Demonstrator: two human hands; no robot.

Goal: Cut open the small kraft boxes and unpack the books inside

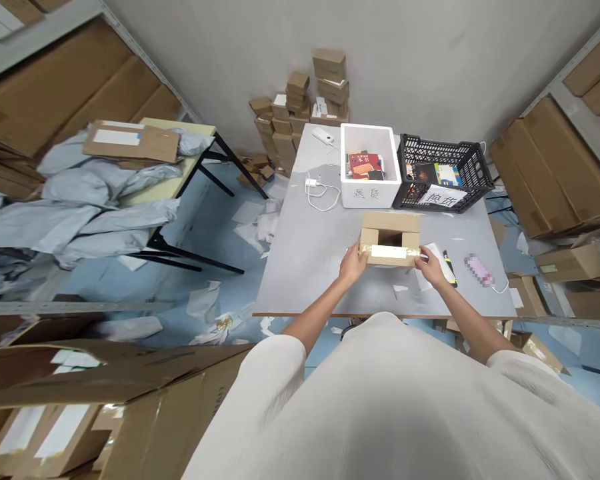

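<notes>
A small cardboard box (pixel 391 221) with raised flaps and a dark opening is at the front half of the grey table (pixel 310 267). A white label and shiny tape run along its near flap. My left hand (pixel 353 265) grips its left end, fingers closed on the cardboard. At the opposite end, my right hand (pixel 430 265) holds the near right corner. Beside the right hand lie a white sheet (pixel 439 259) and a black-and-yellow cutter or marker (pixel 450 267), whose exact kind I cannot make out. The inside of the box is in shadow.
Behind the box stand a white foam bin (pixel 367 195) and a black plastic crate (pixel 433 200), both holding books. A white cable (pixel 325 207) lies at left; a blurred pink object (pixel 479 270) at right. Parcels cover a side table (pixel 203 133). Stacked boxes (pixel 283 127) line the wall.
</notes>
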